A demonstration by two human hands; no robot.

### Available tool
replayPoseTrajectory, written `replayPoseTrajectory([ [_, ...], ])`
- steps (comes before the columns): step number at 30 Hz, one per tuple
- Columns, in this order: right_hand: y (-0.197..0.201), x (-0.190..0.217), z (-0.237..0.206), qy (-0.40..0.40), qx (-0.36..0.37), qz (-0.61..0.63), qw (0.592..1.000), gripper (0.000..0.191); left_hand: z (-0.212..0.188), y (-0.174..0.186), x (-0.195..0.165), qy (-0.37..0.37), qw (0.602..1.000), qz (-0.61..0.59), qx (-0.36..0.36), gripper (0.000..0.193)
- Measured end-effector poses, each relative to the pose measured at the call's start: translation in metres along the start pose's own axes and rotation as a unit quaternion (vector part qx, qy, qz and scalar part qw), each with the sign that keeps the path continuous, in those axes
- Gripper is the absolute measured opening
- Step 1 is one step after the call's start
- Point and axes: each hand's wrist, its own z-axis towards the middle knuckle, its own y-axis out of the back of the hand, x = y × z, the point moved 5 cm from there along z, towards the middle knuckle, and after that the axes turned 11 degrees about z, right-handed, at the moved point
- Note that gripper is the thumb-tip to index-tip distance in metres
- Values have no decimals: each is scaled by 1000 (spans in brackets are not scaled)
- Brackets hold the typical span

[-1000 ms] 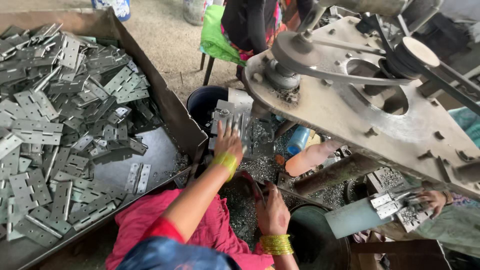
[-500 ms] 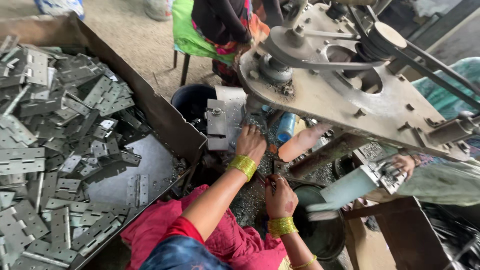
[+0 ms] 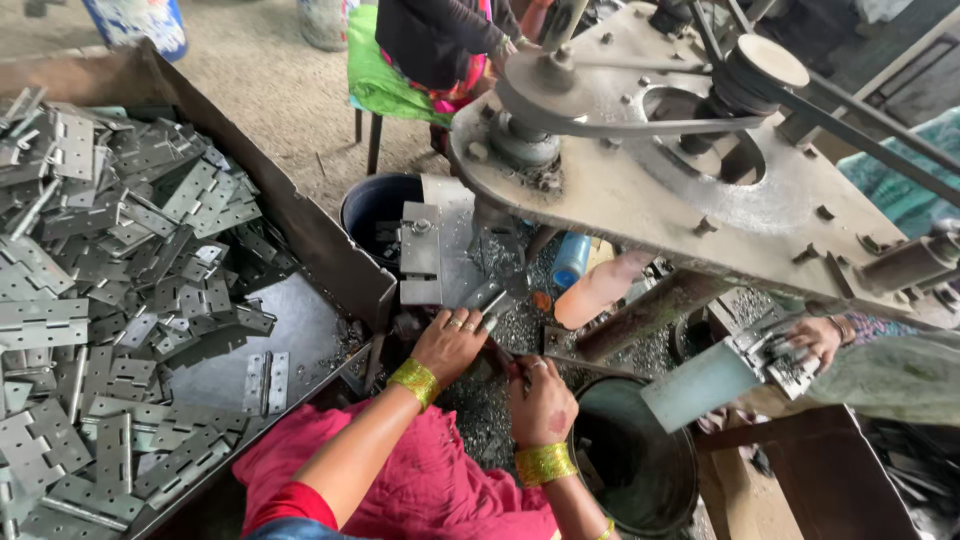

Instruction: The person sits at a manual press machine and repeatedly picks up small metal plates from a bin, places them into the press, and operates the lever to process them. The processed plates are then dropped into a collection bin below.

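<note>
While hinges [image 3: 130,300] heap in the tray left of your hands, your left hand [image 3: 452,343] curls around a small metal piece under the press [image 3: 640,190]; your right hand [image 3: 540,398], just beside, pinches something I can't identify, bucket [image 3: 640,470] to its right. You seem to be feeding the press; seating needs care.

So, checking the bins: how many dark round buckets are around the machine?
2: one dark blue round bucket behind the grey metal plate, one black round bucket beside the right hand. Others may be hidden.

Your left hand [image 3: 452,343] and right hand [image 3: 541,399] wear glittery gold-green bangles above a bright pink garment [image 3: 420,490]. Dull grey metal hinges [image 3: 110,290] fill the left of the frame. Upper centre, a green cloth [image 3: 385,80]; mid-frame, a blue bottle [image 3: 572,260].
</note>
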Motion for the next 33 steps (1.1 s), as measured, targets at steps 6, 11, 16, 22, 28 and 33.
replayPoseTrajectory([
  [6,2,14,2,8,52,6,999,19,33,22,13,238,969,-67,0,25],
  [11,-1,15,5,28,95,-13,995,28,53,-6,-8,191,971,140,19,28],
  [16,-17,0,12,8,204,-30,979,51,41,-19,19,258,966,-5,0,46],
  [22,-77,-57,26,39,287,-11,957,63,53,-16,41,220,947,133,193,26],
  [28,-137,-163,-54,-108,213,96,966,59,46,-16,32,210,936,81,270,25],
  [33,-133,-174,-50,-178,249,-2,952,33,49,1,43,228,959,125,111,23],
])
